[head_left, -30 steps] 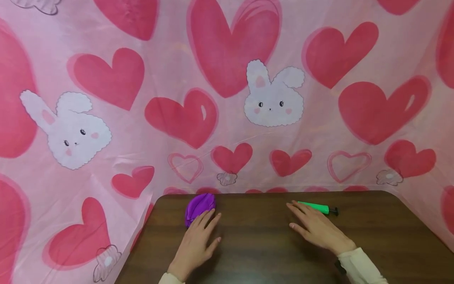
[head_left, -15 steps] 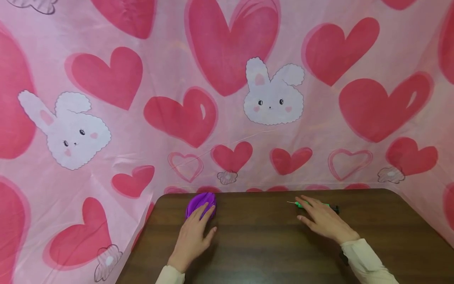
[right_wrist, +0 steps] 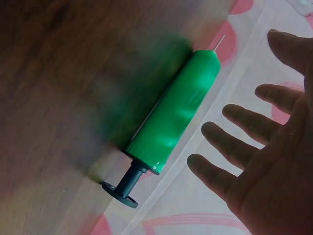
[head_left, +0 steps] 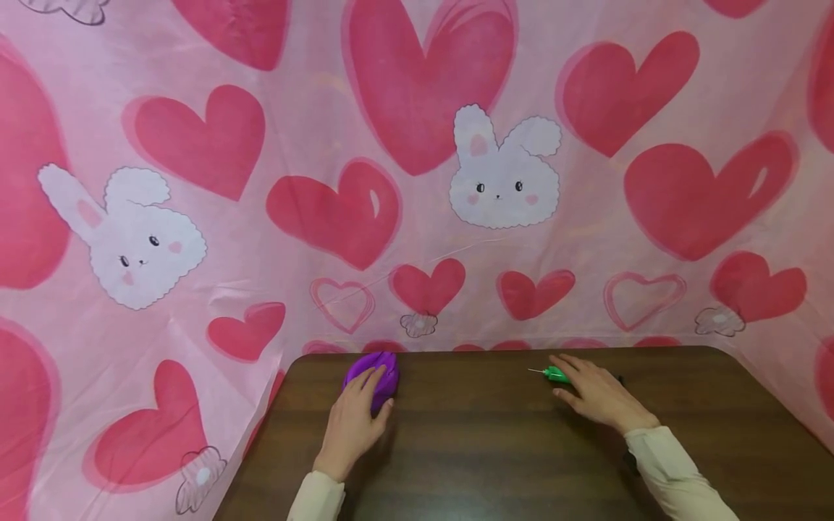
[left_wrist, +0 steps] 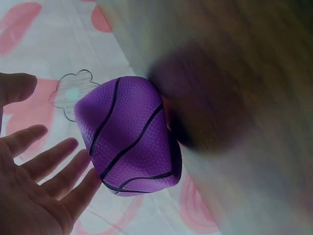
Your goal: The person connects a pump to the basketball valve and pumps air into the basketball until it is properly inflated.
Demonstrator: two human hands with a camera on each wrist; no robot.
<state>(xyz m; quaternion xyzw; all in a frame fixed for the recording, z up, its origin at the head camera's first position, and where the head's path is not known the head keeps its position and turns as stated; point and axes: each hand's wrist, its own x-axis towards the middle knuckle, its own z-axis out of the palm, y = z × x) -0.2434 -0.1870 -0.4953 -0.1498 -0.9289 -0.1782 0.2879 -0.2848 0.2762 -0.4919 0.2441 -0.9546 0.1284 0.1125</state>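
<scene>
On the left of the table lies a limp, dented purple ball (head_left: 390,380); the left wrist view shows its pebbled skin and black seam lines (left_wrist: 132,129). My left hand (head_left: 348,427) hovers over its near side, fingers spread; whether the fingertips touch it I cannot tell. To the right lies a green ball pump (head_left: 555,374) with a thin needle pointing left and a black handle, plainly seen in the right wrist view (right_wrist: 176,112). My right hand (head_left: 602,396) is above the pump, hiding much of it in the head view. Its fingers are loosely extended, apart from the pump.
The dark wooden table (head_left: 465,449) has rounded far corners. Behind it hangs a pink cloth (head_left: 417,239) printed with hearts and rabbit faces. Both objects lie near the table's far edge.
My right hand has shifted right over the pump, baring its needle and covering more of its barrel. My left hand has moved slightly left, its fingers now further over the ball.
</scene>
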